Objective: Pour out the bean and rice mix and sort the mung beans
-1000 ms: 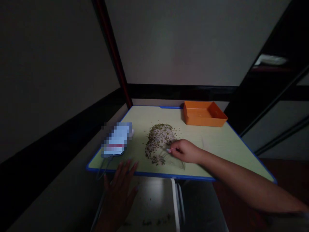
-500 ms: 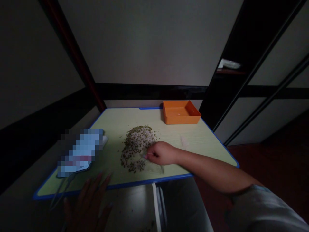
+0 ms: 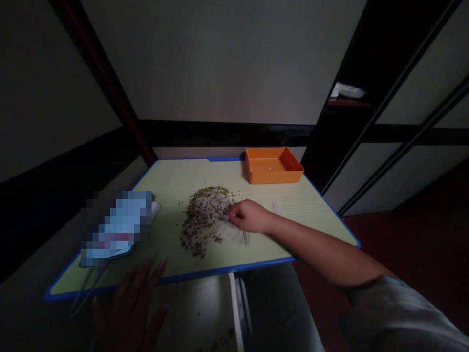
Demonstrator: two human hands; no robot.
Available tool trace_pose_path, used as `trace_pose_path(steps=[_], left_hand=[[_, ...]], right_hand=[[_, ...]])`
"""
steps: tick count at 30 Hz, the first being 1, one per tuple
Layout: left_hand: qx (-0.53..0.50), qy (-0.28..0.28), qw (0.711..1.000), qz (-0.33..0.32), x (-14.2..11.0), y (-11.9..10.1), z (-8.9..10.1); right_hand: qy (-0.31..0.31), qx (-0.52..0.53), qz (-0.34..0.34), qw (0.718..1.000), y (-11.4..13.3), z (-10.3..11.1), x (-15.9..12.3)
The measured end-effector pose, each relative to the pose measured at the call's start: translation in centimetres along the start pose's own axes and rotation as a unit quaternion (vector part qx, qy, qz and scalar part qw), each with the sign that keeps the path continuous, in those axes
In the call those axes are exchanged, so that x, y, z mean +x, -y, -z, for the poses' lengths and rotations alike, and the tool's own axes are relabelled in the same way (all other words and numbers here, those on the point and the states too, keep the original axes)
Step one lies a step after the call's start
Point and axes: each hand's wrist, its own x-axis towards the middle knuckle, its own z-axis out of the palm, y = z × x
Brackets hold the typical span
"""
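A loose heap of small pale grains mixed with dark and greenish bits (image 3: 208,208) lies in the middle of the pale yellow tabletop (image 3: 176,173). My right hand (image 3: 247,216) is at the heap's right side, fingertips pinched together. What the pinch holds, if anything, is too small to make out. Beneath its wrist, a thin fan-shaped smear of pale residue (image 3: 234,234) marks the surface. My left hand (image 3: 130,303), dim in shadow, is at the table's near left edge with its fingers spread. No object shows in it.
An orange open box (image 3: 274,177) stands at the far right corner. On the left lies a pixelated light-blue flat item (image 3: 120,222) with a cord loop (image 3: 86,288). Below the blue table edge is a white-rimmed tray (image 3: 234,313) with scattered dark bits. A wall rises behind.
My right hand has moved a little away from me, up the heap's right side. More of the fan-shaped smear shows below it. My left hand stays spread at the near edge.
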Motion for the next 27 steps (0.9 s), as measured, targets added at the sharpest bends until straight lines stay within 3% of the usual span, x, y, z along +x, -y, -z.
trace_pose_path(steps=[7,15,21,27], left_hand=[[-0.016,0.018,1.000,0.015,-0.1,-0.1,0.2],[-0.017,-0.003,1.000,0.020,0.0,-1.0,0.5],[-0.013,0.002,1.000,0.004,-0.1,-0.2,0.2],[-0.015,-0.001,1.000,0.014,-0.1,-0.6,0.3]], right_hand=[[0.027,0.020,0.056,0.998,0.1,-0.3,-0.2],[0.000,-0.017,0.026,1.000,-0.1,0.1,-0.1],[0.027,0.008,0.070,0.997,0.1,0.0,-0.2],[0.021,-0.019,0.042,0.999,0.0,0.1,-0.1]])
